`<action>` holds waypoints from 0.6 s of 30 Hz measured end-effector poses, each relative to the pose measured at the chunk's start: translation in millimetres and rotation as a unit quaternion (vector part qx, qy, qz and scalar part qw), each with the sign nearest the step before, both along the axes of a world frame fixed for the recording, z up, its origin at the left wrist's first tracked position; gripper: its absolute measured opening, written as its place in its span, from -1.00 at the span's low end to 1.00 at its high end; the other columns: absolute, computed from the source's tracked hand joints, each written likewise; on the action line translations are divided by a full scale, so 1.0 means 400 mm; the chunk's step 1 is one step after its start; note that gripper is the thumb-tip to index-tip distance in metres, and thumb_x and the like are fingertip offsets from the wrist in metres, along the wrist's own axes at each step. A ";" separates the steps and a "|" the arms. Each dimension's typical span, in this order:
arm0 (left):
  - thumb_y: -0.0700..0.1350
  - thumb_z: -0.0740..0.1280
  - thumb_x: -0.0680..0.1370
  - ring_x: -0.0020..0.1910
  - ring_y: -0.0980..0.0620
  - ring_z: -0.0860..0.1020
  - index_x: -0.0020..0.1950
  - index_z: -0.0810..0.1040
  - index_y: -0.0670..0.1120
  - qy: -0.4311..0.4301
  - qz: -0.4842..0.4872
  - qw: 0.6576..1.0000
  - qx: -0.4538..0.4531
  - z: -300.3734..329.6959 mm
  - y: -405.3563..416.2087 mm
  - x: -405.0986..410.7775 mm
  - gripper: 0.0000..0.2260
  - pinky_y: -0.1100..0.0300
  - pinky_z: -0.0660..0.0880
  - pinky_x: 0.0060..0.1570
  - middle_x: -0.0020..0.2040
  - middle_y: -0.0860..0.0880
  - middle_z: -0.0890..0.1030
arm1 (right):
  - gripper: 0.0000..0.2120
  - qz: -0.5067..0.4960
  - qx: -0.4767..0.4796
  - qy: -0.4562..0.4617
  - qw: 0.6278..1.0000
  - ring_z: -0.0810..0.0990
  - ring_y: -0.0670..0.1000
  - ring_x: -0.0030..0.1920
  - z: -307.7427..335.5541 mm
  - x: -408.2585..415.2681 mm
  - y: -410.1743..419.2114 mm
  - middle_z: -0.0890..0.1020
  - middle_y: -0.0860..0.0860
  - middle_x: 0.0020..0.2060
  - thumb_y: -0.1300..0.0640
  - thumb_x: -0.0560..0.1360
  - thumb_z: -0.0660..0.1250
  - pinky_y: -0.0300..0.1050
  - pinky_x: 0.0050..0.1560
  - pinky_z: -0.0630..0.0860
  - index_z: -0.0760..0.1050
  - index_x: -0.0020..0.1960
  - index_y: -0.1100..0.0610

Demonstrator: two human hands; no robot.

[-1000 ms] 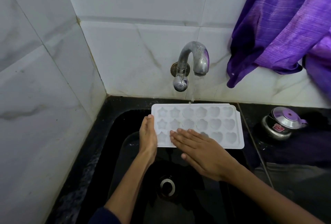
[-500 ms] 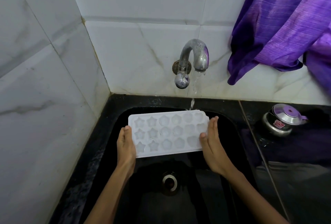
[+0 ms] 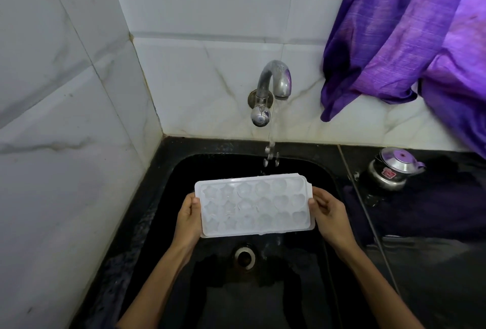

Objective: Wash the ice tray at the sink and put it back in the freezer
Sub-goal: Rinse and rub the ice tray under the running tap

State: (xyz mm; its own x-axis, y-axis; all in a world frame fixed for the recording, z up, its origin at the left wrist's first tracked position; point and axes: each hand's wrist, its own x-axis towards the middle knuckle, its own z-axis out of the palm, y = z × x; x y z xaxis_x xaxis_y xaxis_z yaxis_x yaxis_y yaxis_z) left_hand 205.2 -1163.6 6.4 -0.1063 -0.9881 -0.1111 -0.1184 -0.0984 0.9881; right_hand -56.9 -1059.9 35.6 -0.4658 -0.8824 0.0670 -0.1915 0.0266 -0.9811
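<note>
A white ice tray (image 3: 253, 205) with star and heart moulds is held level over the black sink (image 3: 184, 170). My left hand (image 3: 188, 219) grips its left short edge, thumb on the rim. My right hand (image 3: 328, 215) grips the right short edge the same way. Water falls from the metal tap (image 3: 273, 84) in a thin broken stream that lands just behind the tray's far right corner. The drain (image 3: 245, 255) lies below the tray.
A purple cloth (image 3: 399, 34) hangs at the upper right over the white tiled wall. A small steel kettle (image 3: 393, 168) stands on the black counter right of the sink. White marble tiles close off the left side.
My right hand went from rubbing the tray's top to gripping its right edge. Both hands drew the tray toward me and left, out from under the water stream.
</note>
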 end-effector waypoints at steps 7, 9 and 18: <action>-0.21 0.09 0.65 -0.05 0.09 0.60 0.10 0.49 -0.14 0.037 -0.039 0.999 0.001 -0.006 0.048 0.038 -0.82 0.36 0.56 -0.23 -0.03 -0.05 0.61 | -0.75 0.007 -0.007 0.021 1.000 0.64 -0.09 -0.06 0.002 -0.006 0.058 0.65 0.02 -0.08 0.43 0.52 0.23 -0.31 -0.14 0.57 0.52 -0.08 0.10; -0.24 0.09 0.65 -0.07 0.17 0.58 0.07 0.50 -0.10 0.024 -0.060 0.998 -0.015 -0.009 0.068 0.055 -0.80 0.44 0.51 -0.23 -0.05 0.00 0.60 | -0.77 0.020 -0.008 0.030 0.999 0.65 -0.10 -0.05 -0.009 -0.005 0.080 0.65 0.04 -0.08 0.45 0.50 0.24 -0.29 -0.10 0.58 0.50 -0.13 0.14; -0.23 0.16 0.62 -0.17 0.22 0.54 -0.16 0.47 0.08 -0.145 -0.170 0.962 -0.160 -0.081 0.175 0.149 -0.74 0.27 0.43 -0.12 -0.19 0.01 0.58 | -0.74 0.032 0.045 0.098 0.994 0.63 -0.25 -0.06 -0.130 0.028 0.180 0.66 -0.07 -0.11 0.54 0.44 0.27 -0.37 -0.05 0.54 0.42 -0.27 0.22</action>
